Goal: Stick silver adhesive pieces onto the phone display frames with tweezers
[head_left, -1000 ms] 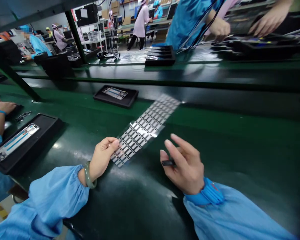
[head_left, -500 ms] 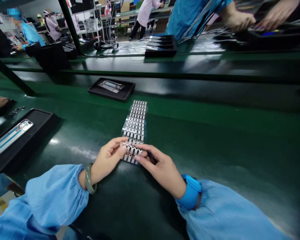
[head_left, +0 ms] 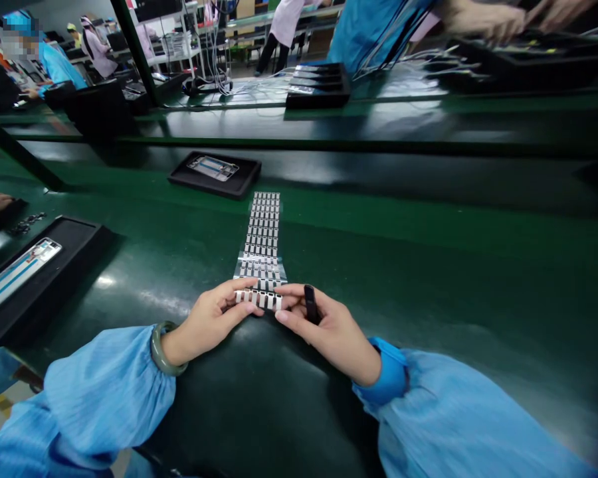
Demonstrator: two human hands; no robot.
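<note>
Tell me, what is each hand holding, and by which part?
The left hand pinches the near end of a strip of small metal parts. The right hand holds a small black piece between its fingers.

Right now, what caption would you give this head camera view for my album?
Left hand pinches a strip of small metal parts while right hand holds a small black piece.

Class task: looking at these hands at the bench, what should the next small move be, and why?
Probably the right hand should bring its small black part to the strip of small metal pieces, since the left hand is already steadying the strip's near end, right beside it.
</note>
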